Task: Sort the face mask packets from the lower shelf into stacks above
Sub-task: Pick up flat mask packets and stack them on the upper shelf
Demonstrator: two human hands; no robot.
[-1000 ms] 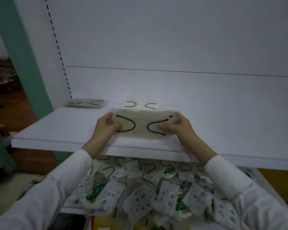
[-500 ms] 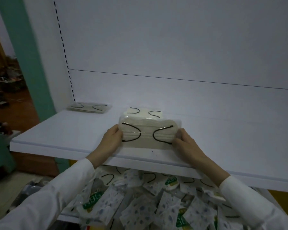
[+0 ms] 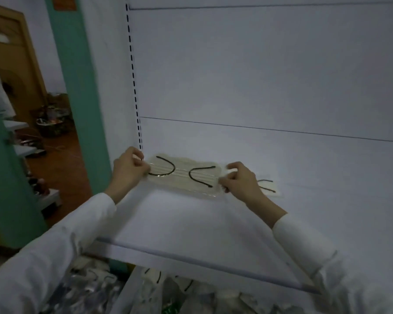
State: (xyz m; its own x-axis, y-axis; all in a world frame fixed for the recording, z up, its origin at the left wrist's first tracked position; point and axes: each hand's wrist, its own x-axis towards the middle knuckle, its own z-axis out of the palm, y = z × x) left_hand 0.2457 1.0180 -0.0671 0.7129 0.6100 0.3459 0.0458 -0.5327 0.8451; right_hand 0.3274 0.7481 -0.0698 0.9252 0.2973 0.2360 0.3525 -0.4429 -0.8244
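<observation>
A clear face mask packet (image 3: 184, 177) with a cream mask and black ear loops lies flat at the back left of the white upper shelf (image 3: 191, 225), close to the rear wall. My left hand (image 3: 128, 169) pinches its left end. My right hand (image 3: 241, 181) pinches its right end. Another cream mask packet (image 3: 269, 188) lies just right of it, partly hidden behind my right hand. A loose pile of packets (image 3: 168, 291) fills the lower shelf at the bottom of the view.
A slotted upright (image 3: 134, 87) runs up the rear wall at the shelf's left end, beside a green pillar (image 3: 77, 87). Left of that is a room with clutter on a wooden floor (image 3: 52, 125). The shelf's front edge (image 3: 213, 266) crosses above the pile.
Both hands have carried the packet from the front middle of the upper shelf to its back left corner. The packet that lay alone there is hidden now.
</observation>
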